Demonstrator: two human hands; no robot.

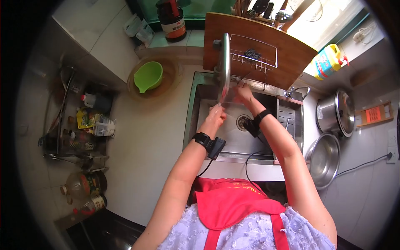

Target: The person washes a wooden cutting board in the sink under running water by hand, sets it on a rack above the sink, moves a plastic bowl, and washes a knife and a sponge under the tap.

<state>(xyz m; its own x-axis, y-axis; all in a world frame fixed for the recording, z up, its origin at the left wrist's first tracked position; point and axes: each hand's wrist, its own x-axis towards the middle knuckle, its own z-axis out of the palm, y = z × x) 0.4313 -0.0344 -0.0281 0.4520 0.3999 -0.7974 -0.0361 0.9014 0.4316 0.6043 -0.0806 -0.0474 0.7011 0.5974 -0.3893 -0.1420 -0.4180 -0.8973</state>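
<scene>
My left hand (215, 118) is over the left part of the steel sink (208, 146), beneath the end of the faucet (225, 62). Its fingers are curled, and what they hold, if anything, does not show. My right hand (244, 93) is at the sink's back edge, just right of the faucet, with its fingers drawn together. Thin dark lines show just above its fingertips; whether it grips them I cannot tell. The drain (243, 122) lies on the sink floor below both hands. A black strap with a small device sits on each wrist.
A green bowl (148, 77) rests in a wide basin (166, 89) on the left. A wooden board (291, 54) with a wire rack (266, 46) stands behind the sink. On the right are a steel pot (327, 112), a steel bowl (325, 160) and a yellow bottle (327, 62).
</scene>
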